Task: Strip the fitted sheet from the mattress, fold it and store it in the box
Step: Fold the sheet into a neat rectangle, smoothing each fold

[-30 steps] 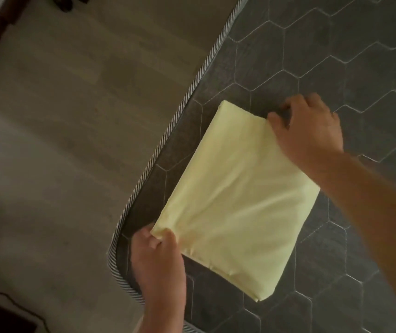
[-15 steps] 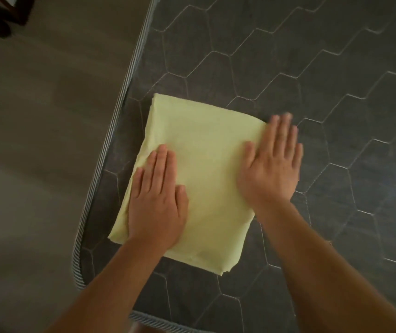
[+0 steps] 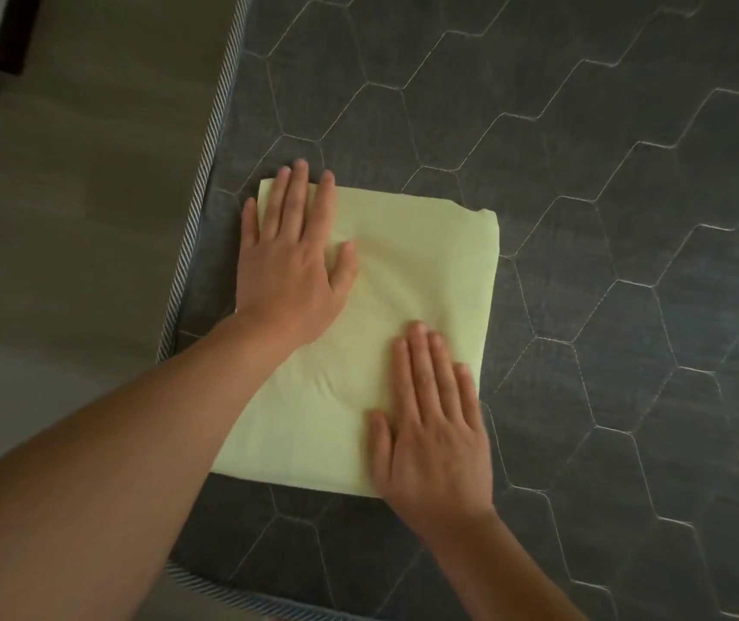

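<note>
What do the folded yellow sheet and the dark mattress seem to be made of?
Folded sheet: thin soft cloth, perhaps cotton, matte pale yellow; shallow creases show. Mattress: dark grey textile cover, matte, quilted in pale hexagon stitching, striped piping at its edge.

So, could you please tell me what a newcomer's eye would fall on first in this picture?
The pale yellow folded sheet stands out first, a neat rectangle lying near the corner of the dark hexagon-quilted mattress. Both hands press flat on it: the left hand at its far left corner, the right hand at its near right edge. The mattress's striped edge borders the floor on the left.
</note>
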